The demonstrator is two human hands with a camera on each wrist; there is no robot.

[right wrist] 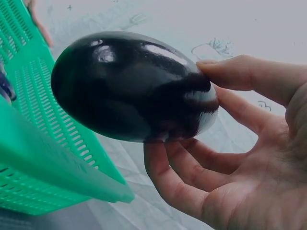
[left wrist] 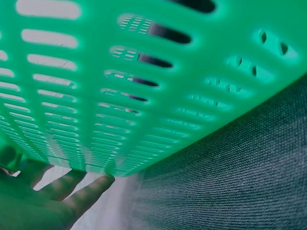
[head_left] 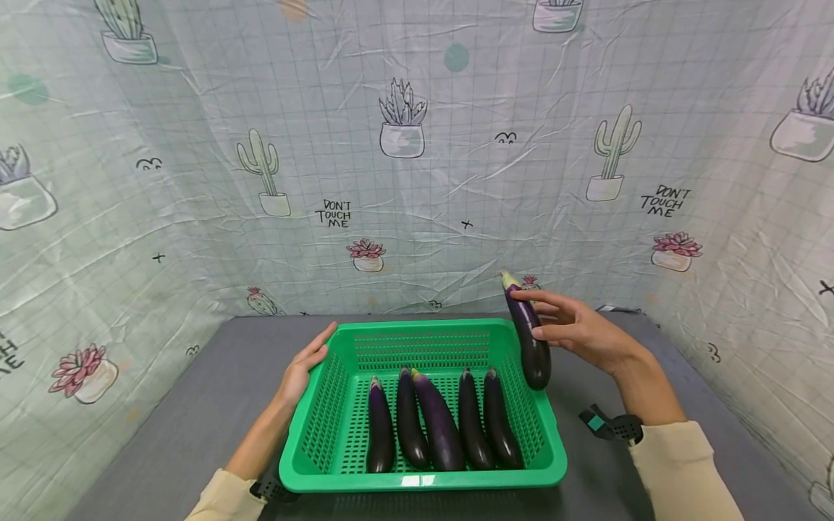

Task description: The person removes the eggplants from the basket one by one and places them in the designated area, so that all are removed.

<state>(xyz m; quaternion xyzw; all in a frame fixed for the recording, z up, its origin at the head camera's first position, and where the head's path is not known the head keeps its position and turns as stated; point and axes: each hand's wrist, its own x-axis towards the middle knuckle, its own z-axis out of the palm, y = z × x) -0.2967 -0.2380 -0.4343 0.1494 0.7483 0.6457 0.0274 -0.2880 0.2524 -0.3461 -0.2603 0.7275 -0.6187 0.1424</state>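
Note:
A dark purple eggplant (head_left: 529,340) is held up over the right rim of a green plastic basket (head_left: 423,480). My right hand (head_left: 589,336) grips it between thumb and fingers from the right side, its pale green stem end pointing up and away. The right wrist view shows the eggplant's rounded glossy end (right wrist: 129,86) close up, with the fingers (right wrist: 182,191) under it. Several more eggplants (head_left: 439,427) lie side by side in the basket, stems toward the back. My left hand (head_left: 301,373) rests along the basket's left side, fingers extended against the slotted wall (left wrist: 110,96).
The basket stands on a dark grey cloth-covered table (head_left: 215,405). Behind and to both sides hangs a pale plastic sheet (head_left: 449,188) printed with cacti. Black bands (head_left: 612,425) are worn on the wrists.

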